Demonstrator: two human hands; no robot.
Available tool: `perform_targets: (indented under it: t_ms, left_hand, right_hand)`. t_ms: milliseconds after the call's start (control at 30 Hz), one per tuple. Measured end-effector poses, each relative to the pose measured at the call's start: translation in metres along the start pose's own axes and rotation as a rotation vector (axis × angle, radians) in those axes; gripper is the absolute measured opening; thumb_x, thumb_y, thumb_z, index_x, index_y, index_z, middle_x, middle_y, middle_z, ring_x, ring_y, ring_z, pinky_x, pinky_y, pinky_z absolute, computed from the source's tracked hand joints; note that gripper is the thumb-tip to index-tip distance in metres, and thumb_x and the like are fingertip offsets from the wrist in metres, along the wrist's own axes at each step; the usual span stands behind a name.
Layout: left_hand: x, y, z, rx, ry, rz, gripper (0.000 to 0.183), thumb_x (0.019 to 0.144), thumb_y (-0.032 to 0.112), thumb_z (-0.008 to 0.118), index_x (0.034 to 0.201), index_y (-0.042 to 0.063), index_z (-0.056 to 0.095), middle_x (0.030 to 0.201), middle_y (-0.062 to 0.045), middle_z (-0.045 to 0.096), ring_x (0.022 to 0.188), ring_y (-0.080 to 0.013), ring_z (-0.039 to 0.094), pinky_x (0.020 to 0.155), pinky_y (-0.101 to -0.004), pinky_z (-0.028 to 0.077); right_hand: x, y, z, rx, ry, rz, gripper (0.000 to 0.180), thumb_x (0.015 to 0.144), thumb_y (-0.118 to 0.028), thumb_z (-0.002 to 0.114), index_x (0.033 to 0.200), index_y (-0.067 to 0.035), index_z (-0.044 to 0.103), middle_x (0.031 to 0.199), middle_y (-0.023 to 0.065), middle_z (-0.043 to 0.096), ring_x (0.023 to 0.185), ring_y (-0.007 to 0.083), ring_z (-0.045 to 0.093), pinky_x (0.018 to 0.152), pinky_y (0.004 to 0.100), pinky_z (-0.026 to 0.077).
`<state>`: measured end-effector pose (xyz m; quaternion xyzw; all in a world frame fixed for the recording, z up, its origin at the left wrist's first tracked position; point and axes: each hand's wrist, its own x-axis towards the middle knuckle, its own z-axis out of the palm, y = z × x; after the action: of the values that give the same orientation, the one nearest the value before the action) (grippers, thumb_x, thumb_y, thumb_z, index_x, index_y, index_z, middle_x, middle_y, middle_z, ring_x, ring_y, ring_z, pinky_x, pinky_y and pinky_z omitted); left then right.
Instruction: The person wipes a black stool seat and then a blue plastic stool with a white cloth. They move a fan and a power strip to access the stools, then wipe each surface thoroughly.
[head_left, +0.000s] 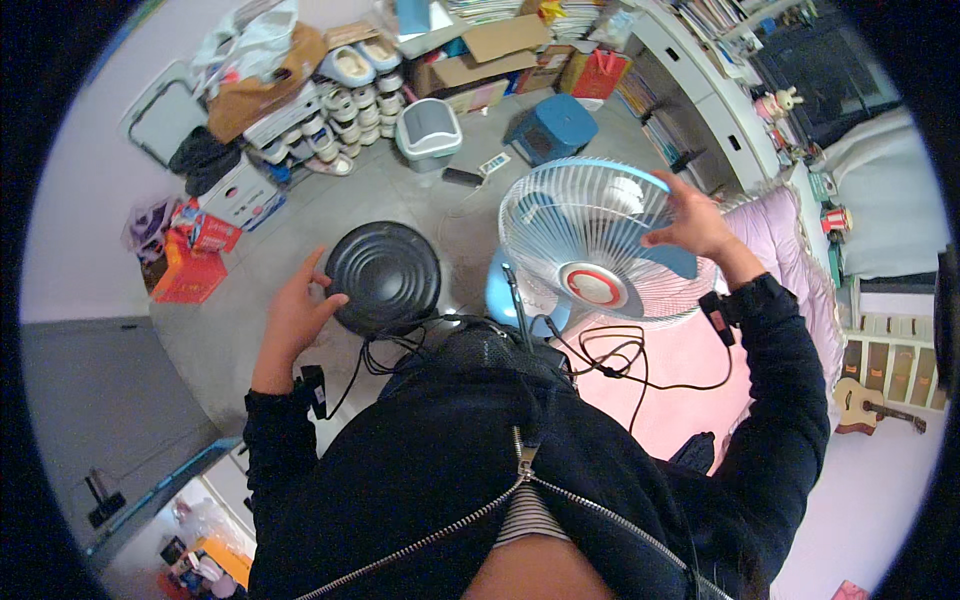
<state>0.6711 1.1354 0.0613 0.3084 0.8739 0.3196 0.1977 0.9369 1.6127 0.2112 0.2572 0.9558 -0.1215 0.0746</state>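
My right hand (694, 225) grips the upper right rim of an electric fan (592, 289). The fan has a wire guard, blue blades and a red-ringed centre cap, and its guard faces up at a tilt. Its pale blue base (510, 289) shows partly behind the guard. On the left, my left hand (296, 315) is spread at the edge of a round black object with concentric ridges (385, 277). The thumb overlaps its rim; I cannot tell whether it touches.
Black cables (615, 352) run across my lap and a pink bed surface (675, 405). Beyond stand a blue stool (559, 124), a lidded bin (429, 131) and stacked shoes (345, 112). A power strip (463, 177) lies on the floor. Cardboard boxes (487, 56) line the back.
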Motion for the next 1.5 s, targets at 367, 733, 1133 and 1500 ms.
perform_targets:
  t_ms: [367,733,1133,1500]
  left_hand:
    - [0.13,0.166,0.098,0.184,-0.114,0.082,0.076,0.073,0.018,0.081,0.14,0.01,0.046,0.096,-0.009,0.069,0.087,-0.033,0.065,0.077,-0.0397,0.051]
    - [0.222,0.234,0.152,0.259,-0.22,0.073,0.075,0.076,0.022,0.078,0.142,0.016,0.044,0.1,-0.01,0.069,0.089,-0.0328,0.065,0.079,-0.0407,0.051]
    - [0.404,0.264,0.235,0.297,-0.281,0.058,0.075,0.077,0.027,0.077,0.143,0.019,0.043,0.103,-0.011,0.069,0.093,-0.0357,0.065,0.081,-0.044,0.051]
    - [0.505,0.337,0.27,0.348,-0.42,0.066,0.069,0.079,0.024,0.076,0.14,0.013,0.046,0.104,-0.013,0.068,0.094,-0.0332,0.066,0.079,-0.0426,0.051]
  right_hand:
    - [0.064,0.164,0.02,-0.055,-0.065,0.0,0.098,0.053,-0.03,0.09,0.139,-0.018,0.043,0.108,0.0189,0.06,0.104,0.0386,0.059,0.09,0.0446,0.048]
    - [0.117,0.295,-0.009,-0.096,0.098,0.065,0.096,0.056,-0.028,0.086,0.14,-0.02,0.041,0.115,0.0162,0.057,0.109,0.0366,0.056,0.095,0.0466,0.045]
    - [0.218,0.428,-0.008,-0.273,0.048,0.089,0.097,0.055,-0.028,0.087,0.14,-0.018,0.041,0.11,0.016,0.057,0.105,0.0366,0.056,0.09,0.0471,0.046]
    - [0.267,0.514,0.031,-0.146,-0.021,0.202,0.094,0.057,-0.027,0.084,0.139,-0.019,0.04,0.114,0.0172,0.058,0.11,0.0378,0.055,0.092,0.0486,0.045]
